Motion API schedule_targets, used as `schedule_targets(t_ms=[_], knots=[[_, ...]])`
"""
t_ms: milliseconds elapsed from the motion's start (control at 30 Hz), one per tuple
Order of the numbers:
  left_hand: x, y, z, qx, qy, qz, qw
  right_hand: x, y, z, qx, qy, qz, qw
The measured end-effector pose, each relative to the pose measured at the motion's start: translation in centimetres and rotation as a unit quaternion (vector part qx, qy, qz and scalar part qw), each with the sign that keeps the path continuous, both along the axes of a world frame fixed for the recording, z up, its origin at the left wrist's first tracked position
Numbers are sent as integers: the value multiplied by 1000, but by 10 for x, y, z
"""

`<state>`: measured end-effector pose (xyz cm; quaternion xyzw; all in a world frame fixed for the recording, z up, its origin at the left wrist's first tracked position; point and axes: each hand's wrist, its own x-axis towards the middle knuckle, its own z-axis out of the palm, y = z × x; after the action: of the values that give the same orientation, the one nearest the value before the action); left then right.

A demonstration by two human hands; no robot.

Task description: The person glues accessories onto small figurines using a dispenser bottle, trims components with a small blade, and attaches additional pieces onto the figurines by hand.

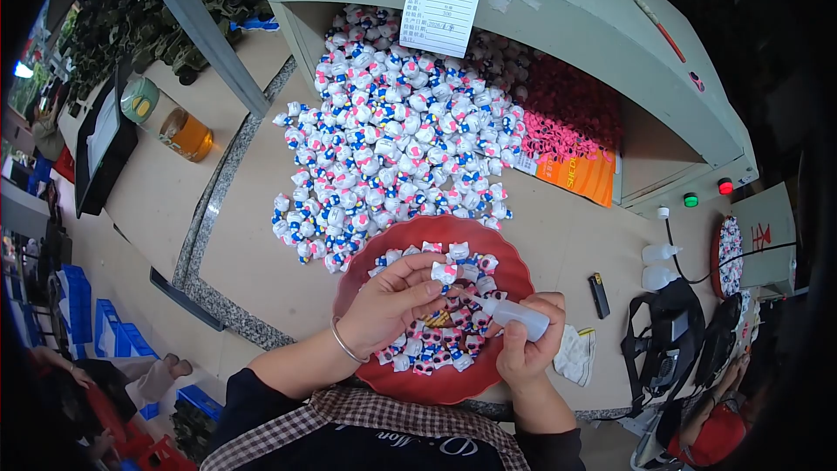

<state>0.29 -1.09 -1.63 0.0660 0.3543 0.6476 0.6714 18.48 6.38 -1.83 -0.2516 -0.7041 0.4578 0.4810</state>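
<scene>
My left hand (390,303) pinches a small white cat figurine (444,273) between thumb and fingertips, above a red scalloped bowl (520,266). In my right hand (528,347) is a small translucent squeeze bottle (521,318), its thin nozzle pointing left toward the figurine. The gap between nozzle tip and figurine is too small to judge. Inside the bowl lie many similar figurines (425,356), several with dark and pink parts on their faces. Behind the bowl spreads a large heap of white, blue and pink figurines (384,139).
A grey-green shelf (593,0) stands over the heap, with pink pieces (571,113) and an orange packet (582,176) under it. To the right are a black lighter-like object (599,296), a white cloth (575,356) and a black bag (667,340). A bottle of amber drink (185,133) stands left.
</scene>
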Motion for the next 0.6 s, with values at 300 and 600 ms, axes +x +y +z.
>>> schedule_targets(t_ms=[300,600], knots=[[2,0,6,-6,57,-5,998,2,0,0,6,-19,-48,999],[5,-1,5,20,142,-18,990,-2,-2,2,-26,20,-6,999]])
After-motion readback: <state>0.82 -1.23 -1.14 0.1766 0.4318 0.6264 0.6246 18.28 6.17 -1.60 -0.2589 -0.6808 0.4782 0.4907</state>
